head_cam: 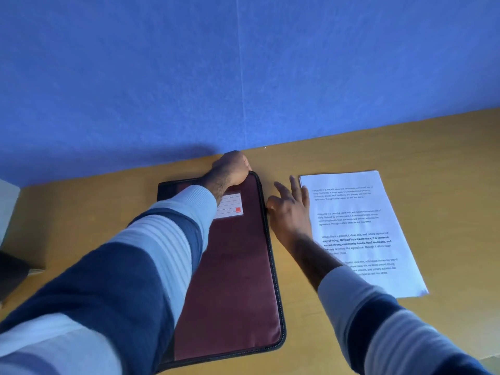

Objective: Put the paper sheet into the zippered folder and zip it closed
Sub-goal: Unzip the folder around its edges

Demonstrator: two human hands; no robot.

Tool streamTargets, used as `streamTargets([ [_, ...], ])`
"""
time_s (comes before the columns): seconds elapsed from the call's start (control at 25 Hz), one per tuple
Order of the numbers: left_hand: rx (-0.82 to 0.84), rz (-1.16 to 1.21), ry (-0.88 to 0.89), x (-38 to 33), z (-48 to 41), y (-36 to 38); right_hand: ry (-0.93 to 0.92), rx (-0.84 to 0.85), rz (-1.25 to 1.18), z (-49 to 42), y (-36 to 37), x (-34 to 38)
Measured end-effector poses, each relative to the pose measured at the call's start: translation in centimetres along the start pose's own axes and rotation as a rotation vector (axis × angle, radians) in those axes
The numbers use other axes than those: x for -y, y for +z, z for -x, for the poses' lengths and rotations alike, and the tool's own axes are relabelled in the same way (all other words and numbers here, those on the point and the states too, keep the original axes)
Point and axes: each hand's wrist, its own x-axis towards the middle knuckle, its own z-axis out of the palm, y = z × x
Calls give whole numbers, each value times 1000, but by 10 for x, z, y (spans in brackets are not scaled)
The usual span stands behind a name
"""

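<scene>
A dark red zippered folder (238, 280) with a black zip edge and a white label lies flat on the wooden desk, its cover down. My left hand (232, 167) is clenched at the folder's far right corner, gripping that corner. My right hand (290, 209) touches the folder's right edge halfway along the zip, thumb and forefinger pinched there and the other fingers spread; whether it holds the zip pull is hidden. The printed paper sheet (359, 234) lies on the desk just right of the folder, partly under my right forearm.
A blue partition wall (243, 71) stands along the desk's far edge. The wooden desk (446, 163) extends to the right of the paper. A pale object (8, 212) sits at the far left edge of view.
</scene>
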Motion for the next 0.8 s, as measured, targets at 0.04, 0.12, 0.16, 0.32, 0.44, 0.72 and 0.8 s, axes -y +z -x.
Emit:
streamTargets([
  [0.04, 3, -11, 3, -1, 1, -1, 5, -5, -3, 5, 1, -1],
  [0.12, -18, -77, 17, -5, 6, -1, 17, -7, -12, 9, 2, -3],
  [0.16, -71, -167, 44, -6, 11, 2, 21, -4, -12, 8, 2, -3],
  [0.32, -332, -363, 181, 7, 90, 58, 22, 16, 14, 3, -1, 0],
  [0.44, -349, -252, 108, 23, 178, 122, 7, 37, 65, 1, -5, 0],
  [0.72, -226, -228, -79, 7, 228, 166, -19, 94, 61, 6, -13, 2],
  [0.8, -205, -225, -102, 5, 227, 164, -32, 98, 59, 8, -14, 1],
])
